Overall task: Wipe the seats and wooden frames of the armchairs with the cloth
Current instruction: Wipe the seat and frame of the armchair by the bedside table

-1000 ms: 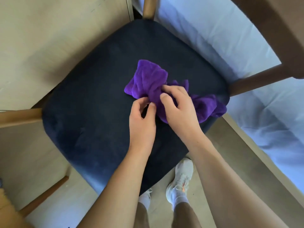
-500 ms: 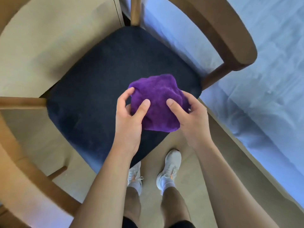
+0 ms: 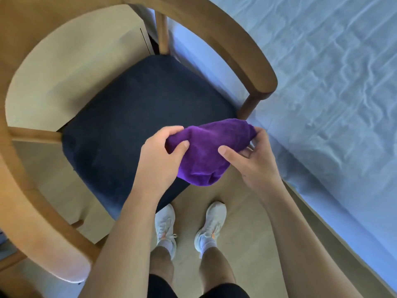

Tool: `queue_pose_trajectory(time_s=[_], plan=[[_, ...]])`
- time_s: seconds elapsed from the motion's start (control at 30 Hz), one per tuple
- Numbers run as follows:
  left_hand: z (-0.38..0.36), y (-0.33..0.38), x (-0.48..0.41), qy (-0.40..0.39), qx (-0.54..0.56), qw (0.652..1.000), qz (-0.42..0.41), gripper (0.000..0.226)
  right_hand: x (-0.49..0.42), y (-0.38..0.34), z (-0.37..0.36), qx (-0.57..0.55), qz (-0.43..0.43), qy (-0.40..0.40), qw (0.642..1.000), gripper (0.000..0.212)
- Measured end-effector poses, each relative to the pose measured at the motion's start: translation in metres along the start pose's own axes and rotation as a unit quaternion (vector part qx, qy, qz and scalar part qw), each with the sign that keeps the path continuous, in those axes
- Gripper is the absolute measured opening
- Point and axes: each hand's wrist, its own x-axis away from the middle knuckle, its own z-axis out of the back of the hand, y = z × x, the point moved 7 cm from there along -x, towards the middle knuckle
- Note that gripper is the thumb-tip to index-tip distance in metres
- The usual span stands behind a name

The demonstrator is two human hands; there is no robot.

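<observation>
A bunched purple cloth (image 3: pixel 206 151) hangs in the air above the front right corner of the dark navy seat (image 3: pixel 133 125). My left hand (image 3: pixel 161 158) grips its left end, thumb on top. At the cloth's right end my right hand (image 3: pixel 253 155) holds it, thumb in front and fingers curled behind. The armchair's curved wooden frame (image 3: pixel 225 37) rings the seat, with its right arm end near the cloth and its left arm (image 3: pixel 28 201) sweeping down at the lower left.
A bed with a pale blue wrinkled sheet (image 3: pixel 333 93) fills the right side, close to the chair's right arm. Pale wooden floor (image 3: pixel 247 211) lies below, with my two white shoes (image 3: pixel 189 224) just in front of the seat.
Both hands gathered the cloth off the seat and lifted it up and toward the front right corner. The view pulled back, showing the whole curved frame.
</observation>
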Motion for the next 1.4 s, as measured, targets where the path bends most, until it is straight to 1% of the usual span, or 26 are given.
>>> queue_pose_trajectory(time_s=[0.03,0.1,0.2,0.23,0.33,0.37,0.43,0.5,0.63,0.67,0.73,0.8,0.83,0.87,0.93,0.97,1.03,1.1,1.17,1.23,1.3,1.4], plan=[[-0.002,0.005,0.002,-0.005,-0.027,0.999,-0.016,0.026,0.002,-0.002,0.004,0.019,0.008,0.003,1.0,0.046],[-0.006,0.014,0.007,0.0,-0.065,0.997,-0.042,0.018,0.004,-0.007,0.012,0.065,0.025,0.023,0.997,0.047],[-0.012,0.024,0.013,0.012,-0.089,0.994,-0.055,0.017,0.007,-0.022,0.02,0.139,0.05,0.03,0.989,0.056],[-0.014,0.027,0.014,0.017,-0.084,0.995,-0.05,0.017,0.008,-0.027,0.021,0.165,0.06,0.029,0.984,0.055],[-0.019,0.037,0.013,0.034,-0.043,0.998,-0.042,0.015,0.009,-0.047,0.028,0.173,0.111,0.061,0.977,0.024],[-0.021,0.041,0.011,0.034,-0.019,0.998,-0.041,0.015,0.008,-0.055,0.031,0.164,0.126,0.08,0.975,0.018],[-0.028,0.052,0.007,0.028,0.037,0.998,-0.031,0.015,0.003,-0.073,0.037,0.144,0.149,0.114,0.972,0.016],[-0.034,0.065,-0.001,0.024,0.09,0.995,-0.024,0.016,-0.005,-0.093,0.042,0.139,0.166,0.151,0.964,0.022],[-0.037,0.096,-0.035,0.03,0.175,0.984,-0.027,0.017,-0.033,-0.134,0.051,0.116,0.186,0.231,0.948,0.047],[-0.037,0.103,-0.048,0.035,0.187,0.981,-0.028,0.017,-0.044,-0.143,0.052,0.116,0.196,0.241,0.943,0.051],[-0.04,0.111,-0.077,0.04,0.194,0.98,-0.025,0.014,-0.072,-0.155,0.047,0.173,0.199,0.231,0.937,0.06],[-0.045,0.108,-0.105,0.029,0.17,0.985,-0.013,0.019,-0.106,-0.145,0.035,0.304,0.143,0.184,0.924,0.069],[-0.048,0.104,-0.117,0.018,0.139,0.99,-0.01,0.025,-0.121,-0.132,0.026,0.385,0.1,0.153,0.905,0.074],[-0.05,0.1,-0.126,0.005,0.101,0.995,-0.007,0.03,-0.132,-0.118,0.018,0.46,0.06,0.123,0.878,0.081],[-0.048,0.09,-0.141,0.001,0.035,0.999,-0.001,0.035,-0.146,-0.095,0.008,0.56,0.015,0.093,0.823,0.1],[-0.045,0.088,-0.146,0.009,0.015,1.0,-0.001,0.035,-0.148,-0.09,0.006,0.582,0.007,0.101,0.807,0.106],[-0.036,0.09,-0.156,0.041,-0.014,0.999,-0.03,0.033,-0.15,-0.087,0.007,0.586,0.018,0.133,0.8,0.109],[-0.031,0.098,-0.174,0.064,-0.064,0.992,-0.084,0.034,-0.152,-0.087,0.009,0.588,0.046,0.169,0.79,0.105],[-0.03,0.106,-0.197,0.057,-0.122,0.983,-0.123,0.038,-0.154,-0.087,0.01,0.595,0.063,0.194,0.778,0.099],[-0.03,0.109,-0.215,0.036,-0.154,0.977,-0.143,0.043,-0.157,-0.088,0.006,0.602,0.066,0.189,0.773,0.095],[-0.026,0.109,-0.226,0.025,-0.163,0.975,-0.151,0.048,-0.167,-0.094,-0.001,0.613,0.079,0.18,0.765,0.092],[-0.014,0.107,-0.233,0.029,-0.167,0.975,-0.146,0.052,-0.197,-0.109,-0.025,0.628,0.092,0.136,0.761,0.092]])
